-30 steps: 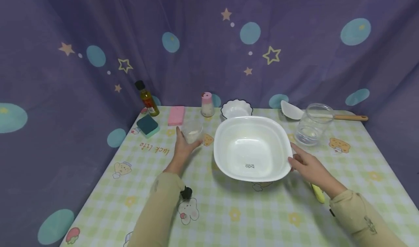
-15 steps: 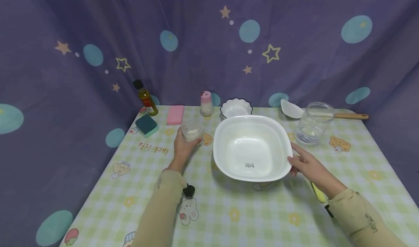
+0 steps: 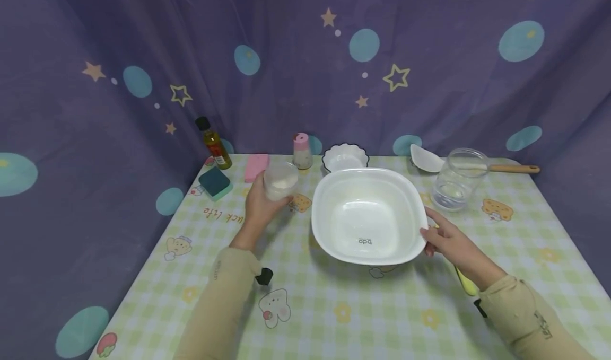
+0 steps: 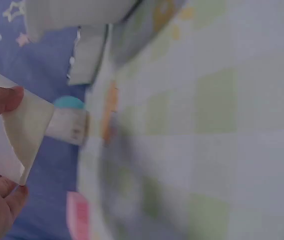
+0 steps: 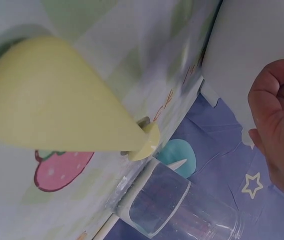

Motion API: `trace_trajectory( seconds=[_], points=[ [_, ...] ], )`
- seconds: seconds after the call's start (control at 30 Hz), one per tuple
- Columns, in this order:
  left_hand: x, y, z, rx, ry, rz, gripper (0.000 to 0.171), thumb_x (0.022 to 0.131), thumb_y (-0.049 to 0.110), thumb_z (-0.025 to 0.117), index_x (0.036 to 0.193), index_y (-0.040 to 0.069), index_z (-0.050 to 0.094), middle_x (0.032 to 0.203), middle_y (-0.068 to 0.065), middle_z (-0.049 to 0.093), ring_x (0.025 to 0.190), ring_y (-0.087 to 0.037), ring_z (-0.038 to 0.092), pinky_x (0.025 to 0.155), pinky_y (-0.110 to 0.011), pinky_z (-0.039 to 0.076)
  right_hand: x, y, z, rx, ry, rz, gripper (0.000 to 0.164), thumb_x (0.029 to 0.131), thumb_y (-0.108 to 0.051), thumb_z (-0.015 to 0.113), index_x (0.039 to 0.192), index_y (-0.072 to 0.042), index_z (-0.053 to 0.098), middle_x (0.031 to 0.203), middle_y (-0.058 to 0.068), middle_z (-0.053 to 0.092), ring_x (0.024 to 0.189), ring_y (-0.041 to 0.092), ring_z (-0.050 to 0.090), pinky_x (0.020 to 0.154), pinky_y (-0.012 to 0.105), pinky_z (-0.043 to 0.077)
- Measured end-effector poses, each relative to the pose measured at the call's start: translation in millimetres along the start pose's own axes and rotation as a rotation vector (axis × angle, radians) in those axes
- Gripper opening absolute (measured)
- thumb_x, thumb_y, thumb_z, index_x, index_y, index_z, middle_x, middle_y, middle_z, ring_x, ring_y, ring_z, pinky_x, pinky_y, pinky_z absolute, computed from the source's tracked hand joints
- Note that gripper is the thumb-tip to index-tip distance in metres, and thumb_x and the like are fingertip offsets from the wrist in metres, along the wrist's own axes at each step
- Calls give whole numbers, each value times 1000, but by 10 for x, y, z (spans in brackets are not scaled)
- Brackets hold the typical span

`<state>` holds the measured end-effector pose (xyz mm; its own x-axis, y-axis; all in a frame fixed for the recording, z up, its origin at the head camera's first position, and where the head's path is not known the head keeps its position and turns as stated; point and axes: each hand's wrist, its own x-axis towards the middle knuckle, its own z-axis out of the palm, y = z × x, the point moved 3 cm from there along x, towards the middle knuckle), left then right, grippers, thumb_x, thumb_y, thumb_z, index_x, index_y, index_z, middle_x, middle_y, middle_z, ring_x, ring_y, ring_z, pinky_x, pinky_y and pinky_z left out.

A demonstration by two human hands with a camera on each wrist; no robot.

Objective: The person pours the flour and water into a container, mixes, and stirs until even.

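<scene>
My left hand (image 3: 260, 206) grips a small clear cup (image 3: 281, 191) with off-white powder in it. In the left wrist view, the cup (image 4: 29, 120) is raised above the tablecloth, with thumb and fingers on opposite sides. To its right, a large white basin (image 3: 367, 214) faces up toward me. My right hand (image 3: 451, 243) holds the basin's right rim, thumb on top and fingers beneath. The right wrist view shows that hand (image 5: 281, 107) against the basin's pale outer wall. A yellow handle (image 3: 466, 284) lies on the cloth, partly hidden below my right forearm.
Along the back stand an oil bottle (image 3: 218, 150), a pink-topped shaker (image 3: 302, 153) and a scalloped bowl (image 3: 345, 159). A green sponge (image 3: 215, 183) and a pink block (image 3: 256, 166) lie at left. A white spatula (image 3: 426, 159) lies behind a clear container (image 3: 448, 185) of liquid at right.
My left hand has closed round the cup and lifted it slightly from the cloth. The right hand and the basin have hardly moved.
</scene>
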<state>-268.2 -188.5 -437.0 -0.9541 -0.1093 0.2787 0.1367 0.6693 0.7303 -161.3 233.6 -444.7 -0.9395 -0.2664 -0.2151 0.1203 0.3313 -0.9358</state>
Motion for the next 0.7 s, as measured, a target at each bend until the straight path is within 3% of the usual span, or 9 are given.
trace_trajectory(
  seconds=[0.2, 0.4, 0.53, 0.7],
  points=[
    [15, 380, -84, 109, -16, 171, 87, 65, 27, 90, 138, 10, 46, 130, -8, 55, 116, -28, 54, 97, -50, 43, 8, 8, 5, 12, -1, -5, 66, 104, -20, 48, 156, -5, 9, 73, 11, 58, 68, 26, 57, 75, 31, 47],
    [-2, 778, -55, 248, -59, 372, 87, 60, 17, 89, 136, 12, 47, 132, -6, 52, 115, -24, 52, 93, -44, 46, 4, 6, 5, 15, -6, -18, 66, 104, -20, 47, 156, -6, 9, 73, 11, 57, 68, 25, 57, 75, 31, 46],
    [-22, 990, 13, 343, -48, 572, 90, 53, 11, 86, 134, 6, 47, 130, -11, 52, 116, -28, 51, 100, -40, 42, -1, 9, 7, 15, -8, -15, 66, 104, -21, 47, 157, -6, 9, 75, 12, 58, 69, 24, 57, 75, 30, 46],
    [-69, 1181, 116, 451, 1, 834, 88, 54, 11, 88, 131, -1, 48, 130, -19, 51, 120, -35, 49, 109, -39, 35, 1, 10, 9, 24, -6, -10, 67, 104, -21, 48, 157, -7, 9, 77, 14, 59, 69, 24, 58, 76, 30, 46]
  ],
)
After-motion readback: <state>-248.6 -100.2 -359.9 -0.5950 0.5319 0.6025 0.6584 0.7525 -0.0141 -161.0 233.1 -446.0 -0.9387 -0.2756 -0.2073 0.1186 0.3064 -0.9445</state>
